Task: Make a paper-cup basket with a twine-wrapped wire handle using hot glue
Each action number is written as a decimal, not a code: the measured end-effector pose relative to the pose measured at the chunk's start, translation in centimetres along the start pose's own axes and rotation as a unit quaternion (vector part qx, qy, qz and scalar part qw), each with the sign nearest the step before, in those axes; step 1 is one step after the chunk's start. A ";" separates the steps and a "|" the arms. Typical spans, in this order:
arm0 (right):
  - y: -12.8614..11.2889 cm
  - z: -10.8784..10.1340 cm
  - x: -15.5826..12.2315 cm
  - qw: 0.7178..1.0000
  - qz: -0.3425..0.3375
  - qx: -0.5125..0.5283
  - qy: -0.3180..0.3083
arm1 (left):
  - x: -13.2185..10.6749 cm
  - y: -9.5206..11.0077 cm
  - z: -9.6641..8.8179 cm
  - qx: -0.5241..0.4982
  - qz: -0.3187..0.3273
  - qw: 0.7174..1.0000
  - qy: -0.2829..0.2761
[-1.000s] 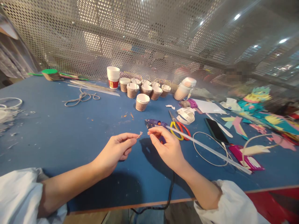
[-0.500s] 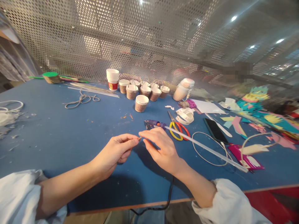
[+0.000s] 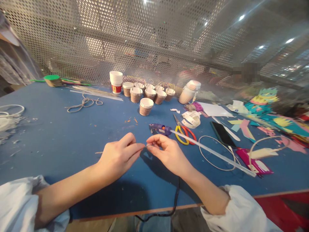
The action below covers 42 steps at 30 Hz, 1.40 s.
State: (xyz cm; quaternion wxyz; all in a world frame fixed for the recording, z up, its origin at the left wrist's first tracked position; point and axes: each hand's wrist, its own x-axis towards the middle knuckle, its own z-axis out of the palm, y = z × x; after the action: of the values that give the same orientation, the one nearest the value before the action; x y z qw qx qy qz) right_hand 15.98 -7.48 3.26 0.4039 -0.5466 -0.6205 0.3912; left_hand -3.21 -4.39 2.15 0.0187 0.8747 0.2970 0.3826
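My left hand is closed in a pinch, its fingertips pointing right. My right hand meets it with thumb and index finger pinched at the tips. Whatever lies between the fingertips is too small to make out. A short tan strand shows just left of my left hand; whether it is held or lies on the table I cannot tell. Beyond my right hand lies a purple glue gun with a long clear glue stick. A twine-wrapped paper cup stands in front of both hands.
Several wrapped cups and a stack of white cups stand along the back. Scissors, a measuring tape, a phone and a cable lie right. A twine bundle lies left on the blue table.
My left hand has turned so its back faces up, and a tan strand now shows left of it. My right fingers have curled into a pinch near the left fingertips.
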 end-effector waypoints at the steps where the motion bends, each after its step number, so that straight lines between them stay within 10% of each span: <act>1: 0.0 0.0 0.1 0.998 0.040 0.054 -0.015 | -0.1 -0.1 0.0 0.048 0.041 0.998 0.011; 7: 0.0 -0.1 0.7 0.969 0.131 0.210 -0.017 | -0.4 -0.2 0.0 0.143 0.122 0.982 0.034; 15: 0.1 -0.8 0.8 0.981 0.090 0.166 0.036 | -0.7 -0.3 0.5 0.046 0.048 0.997 0.031; 20: -0.1 -0.8 0.1 0.995 -0.081 -0.030 0.047 | -0.5 -0.3 0.6 -0.046 -0.044 0.998 0.000; 26: 0.2 -0.4 -0.3 0.936 -0.286 -0.200 0.043 | 0.1 0.1 0.2 -0.140 -0.097 0.985 -0.032; 36: -0.6 -0.3 -0.1 0.985 -0.125 -0.120 0.003 | 0.3 0.3 0.0 -0.211 -0.145 0.965 -0.063; 42: -0.7 -0.3 -0.2 0.984 -0.143 -0.110 0.006 | 0.7 0.4 -0.6 -0.297 -0.232 0.919 -0.112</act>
State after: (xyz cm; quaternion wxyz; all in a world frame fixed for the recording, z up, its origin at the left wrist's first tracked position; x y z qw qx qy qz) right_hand 16.06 -7.68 4.02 0.3970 -0.4958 -0.7289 0.2556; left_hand -3.09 -4.48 3.14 0.3991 0.7724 0.3607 0.3377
